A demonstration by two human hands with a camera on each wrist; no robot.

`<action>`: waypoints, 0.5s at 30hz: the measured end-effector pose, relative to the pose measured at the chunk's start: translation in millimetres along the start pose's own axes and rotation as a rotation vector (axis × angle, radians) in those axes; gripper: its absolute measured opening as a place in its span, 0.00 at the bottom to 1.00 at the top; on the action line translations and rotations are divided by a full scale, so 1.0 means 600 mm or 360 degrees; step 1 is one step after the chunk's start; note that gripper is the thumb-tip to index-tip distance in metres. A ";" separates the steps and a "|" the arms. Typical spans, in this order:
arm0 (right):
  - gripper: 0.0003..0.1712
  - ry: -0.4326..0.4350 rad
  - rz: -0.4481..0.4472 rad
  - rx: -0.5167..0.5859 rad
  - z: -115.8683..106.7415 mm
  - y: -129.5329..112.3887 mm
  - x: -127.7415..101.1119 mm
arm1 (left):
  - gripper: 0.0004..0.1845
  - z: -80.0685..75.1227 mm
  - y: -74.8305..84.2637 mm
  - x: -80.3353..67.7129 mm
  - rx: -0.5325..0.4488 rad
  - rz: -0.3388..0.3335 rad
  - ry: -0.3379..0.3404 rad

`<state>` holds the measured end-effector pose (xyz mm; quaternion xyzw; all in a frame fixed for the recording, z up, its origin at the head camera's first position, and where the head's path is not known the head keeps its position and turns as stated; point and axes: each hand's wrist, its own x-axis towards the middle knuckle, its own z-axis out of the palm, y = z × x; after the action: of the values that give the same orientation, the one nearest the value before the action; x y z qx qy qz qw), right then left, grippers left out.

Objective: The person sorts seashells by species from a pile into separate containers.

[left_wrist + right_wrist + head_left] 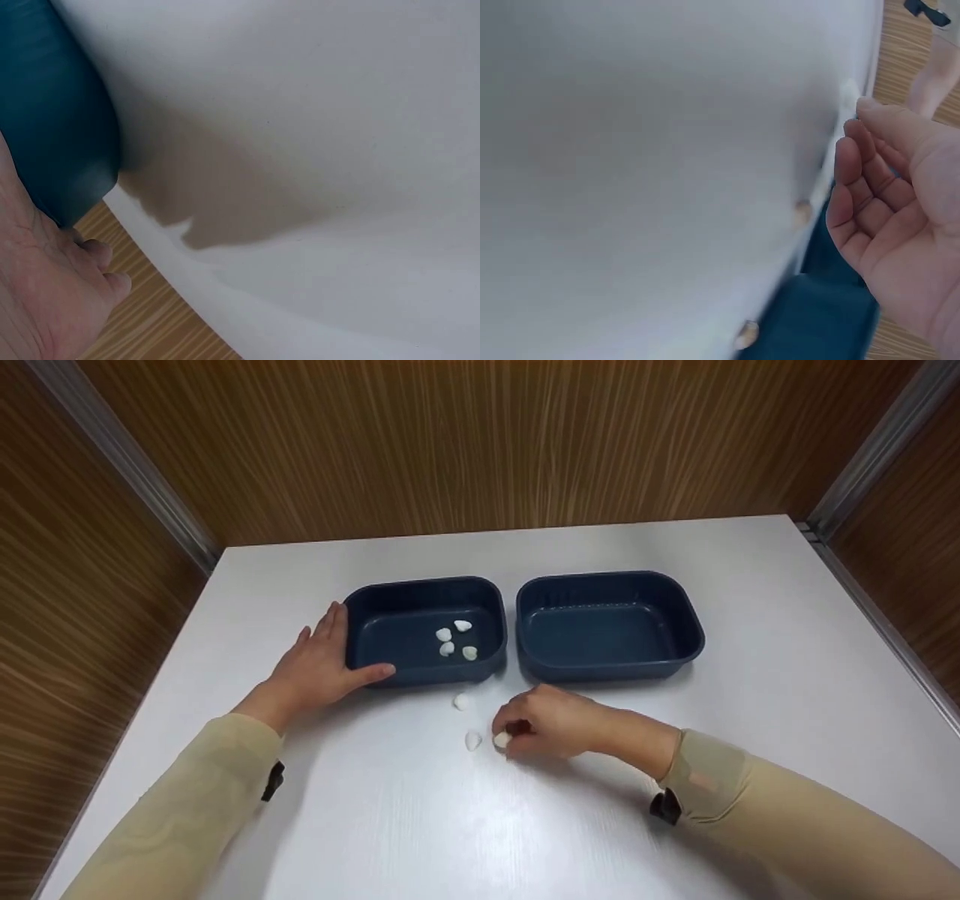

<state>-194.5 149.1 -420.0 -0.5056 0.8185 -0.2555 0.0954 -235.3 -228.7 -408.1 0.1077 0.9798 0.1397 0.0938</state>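
In the head view my left hand (311,664) lies against the left side of the left dark blue tray (420,676), its thumb along the front rim. Several small white shells (469,652) sit in that tray's right part. My right hand (555,724), in front of the trays, pinches another white shell (502,739) between thumb and fingertips at the tabletop. Just left of it lies one loose shell (473,740), and a second shell (461,702) is nearer the left tray. The right wrist view shows the curled fingers (847,161), with blurred shells (746,334) beyond.
A second dark blue tray (611,669), with no shells visible inside, stands right of the first across a narrow gap. Both rest on a white table (420,825). Wood-grain panels (480,450) enclose the back and sides.
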 end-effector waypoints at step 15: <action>0.10 0.0335 -0.0020 0.0222 -0.087 -0.012 0.078 | 0.75 -0.003 0.004 0.002 0.0008 -0.0009 -0.0002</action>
<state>-232.6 122.5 -367.2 -0.4732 0.8010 -0.3641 0.0425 -236.4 -226.6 -406.1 0.1052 0.9804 0.1370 0.0945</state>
